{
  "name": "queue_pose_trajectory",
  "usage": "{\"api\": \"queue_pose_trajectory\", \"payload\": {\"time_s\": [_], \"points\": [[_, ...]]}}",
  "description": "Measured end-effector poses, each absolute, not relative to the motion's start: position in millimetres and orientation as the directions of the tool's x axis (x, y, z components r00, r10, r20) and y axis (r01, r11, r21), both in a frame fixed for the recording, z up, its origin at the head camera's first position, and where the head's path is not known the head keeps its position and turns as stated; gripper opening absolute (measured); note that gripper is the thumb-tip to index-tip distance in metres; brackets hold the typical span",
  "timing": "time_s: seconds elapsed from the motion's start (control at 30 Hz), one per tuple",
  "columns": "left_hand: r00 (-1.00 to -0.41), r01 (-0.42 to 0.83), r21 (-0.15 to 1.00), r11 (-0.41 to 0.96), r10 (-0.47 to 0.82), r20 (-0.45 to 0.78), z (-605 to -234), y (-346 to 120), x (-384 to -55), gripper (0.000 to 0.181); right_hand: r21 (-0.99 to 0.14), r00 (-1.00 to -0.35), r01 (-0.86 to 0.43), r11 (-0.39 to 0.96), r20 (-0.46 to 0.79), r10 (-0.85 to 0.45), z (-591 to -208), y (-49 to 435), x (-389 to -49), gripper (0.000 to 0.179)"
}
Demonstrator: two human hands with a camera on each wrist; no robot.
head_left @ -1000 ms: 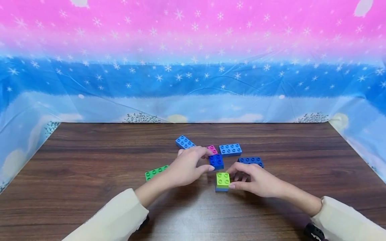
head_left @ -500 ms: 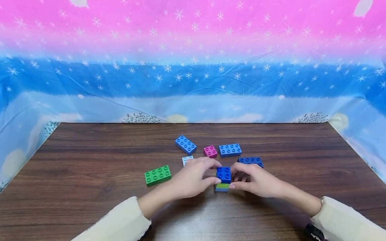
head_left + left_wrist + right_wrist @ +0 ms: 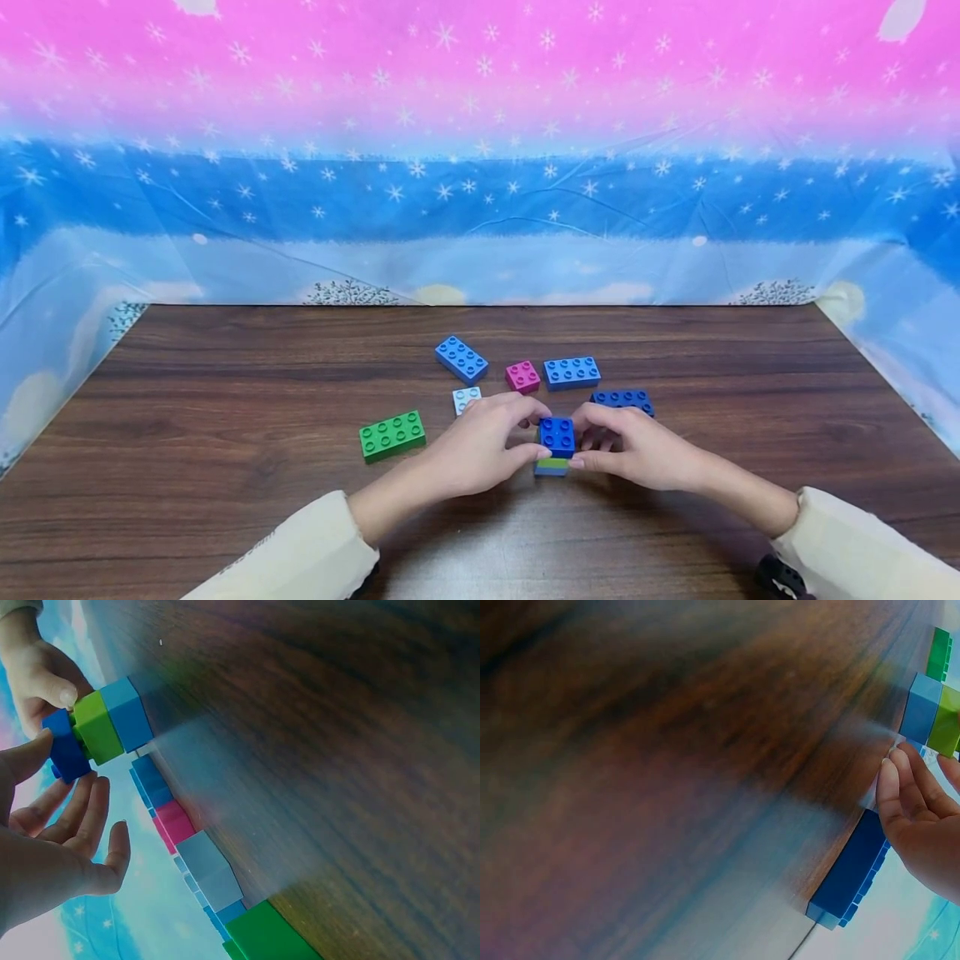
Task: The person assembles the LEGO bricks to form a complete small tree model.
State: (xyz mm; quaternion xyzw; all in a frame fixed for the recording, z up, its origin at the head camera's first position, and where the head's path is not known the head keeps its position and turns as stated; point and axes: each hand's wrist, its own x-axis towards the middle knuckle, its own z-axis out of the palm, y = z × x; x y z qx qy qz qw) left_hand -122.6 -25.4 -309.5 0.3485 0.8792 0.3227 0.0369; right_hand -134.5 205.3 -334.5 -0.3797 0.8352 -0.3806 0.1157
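Note:
My left hand (image 3: 491, 437) pinches a dark blue 2x2 toy brick (image 3: 557, 437) between thumb and fingers. That brick sits right over a lime green 2x2 brick (image 3: 98, 727), slightly tilted, with some of the green studs showing between them in the left wrist view. Under the green brick is a medium blue brick (image 3: 127, 714), standing on the table. From the other side my right hand (image 3: 637, 446) steadies this stack, its thumb and forefinger gripping at the lime brick; its other fingers are curled beside the stack.
Around the stack lie a green brick (image 3: 392, 437), a light blue brick (image 3: 465, 398) partly behind my left hand, two blue bricks (image 3: 461, 360), a pink brick (image 3: 522, 377) and a dark navy brick (image 3: 624, 402) behind my right hand. A patterned cloth (image 3: 480, 200) borders the wooden table (image 3: 225, 367).
My left hand has carried the dark blue brick from beside the pink brick toward me and right, onto the lime brick. The light blue brick came into view. The right hand has barely moved.

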Motion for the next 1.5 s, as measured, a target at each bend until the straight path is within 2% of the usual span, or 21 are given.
{"api": "queue_pose_trajectory", "payload": {"time_s": [0.4,0.63,0.77,1.1,1.5], "points": [[-0.761,0.576,0.604,0.550,0.632,0.151,-310,-25,-123,0.026,-0.746,-0.699,-0.498,0.443,0.043,-0.714,-333,206,-135,0.023],[-0.759,0.571,0.614,0.545,0.635,0.143,-310,-25,-123,0.027,-0.759,-0.717,-0.453,0.467,-0.001,-0.697,-324,207,-134,0.034],[-0.759,0.573,0.609,0.549,0.636,0.141,-311,-25,-124,0.027,-0.740,-0.731,-0.470,0.482,0.020,-0.682,-317,206,-132,0.036],[-0.754,0.575,0.615,0.540,0.642,0.141,-311,-25,-125,0.027,-0.717,-0.708,-0.541,0.440,0.106,-0.698,-313,201,-128,0.030],[-0.769,0.510,0.680,0.527,0.633,0.086,-311,-23,-125,0.026,-0.697,-0.698,-0.563,0.444,0.114,-0.707,-313,200,-127,0.029]]}}
